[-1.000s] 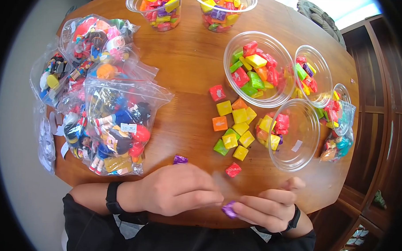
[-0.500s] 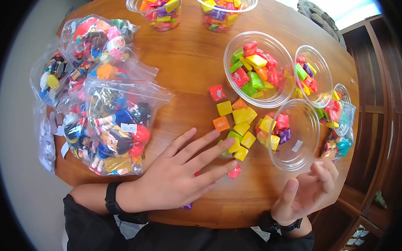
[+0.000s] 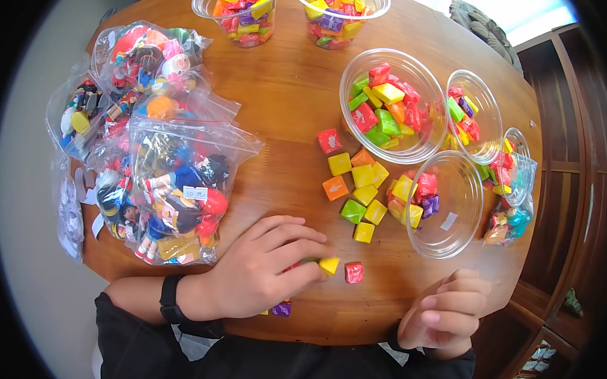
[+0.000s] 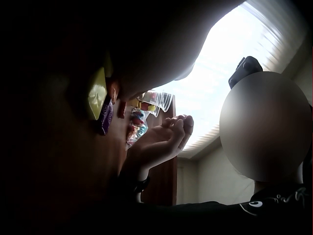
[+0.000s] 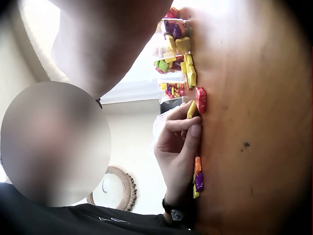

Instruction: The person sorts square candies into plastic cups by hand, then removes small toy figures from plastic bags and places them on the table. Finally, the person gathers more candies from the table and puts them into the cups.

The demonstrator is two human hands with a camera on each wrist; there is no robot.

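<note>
My left hand is low over the table, with a yellow wrapped candy pinched between thumb and finger; the right wrist view also shows this yellow candy. Just right of it lies a red candy. Partly under the left hand are other candies, among them a purple one by the palm. My right hand hovers near the front edge with loosely curled fingers; in the left wrist view that hand is empty. Beyond both hands lies a loose group of yellow, orange, green and red candies.
An uncovered clear tub lies on its side, candies by its mouth. Behind it stand a large candy tub and smaller tubs at right. Two filled tubs are at the back. Bags of figurines cover the left side.
A purple candy left my right hand and lies by the clear tub. My left hand reached to the loose group, spread, then drew back pinching a yellow candy. The right hand's fingers have curled in loosely.
</note>
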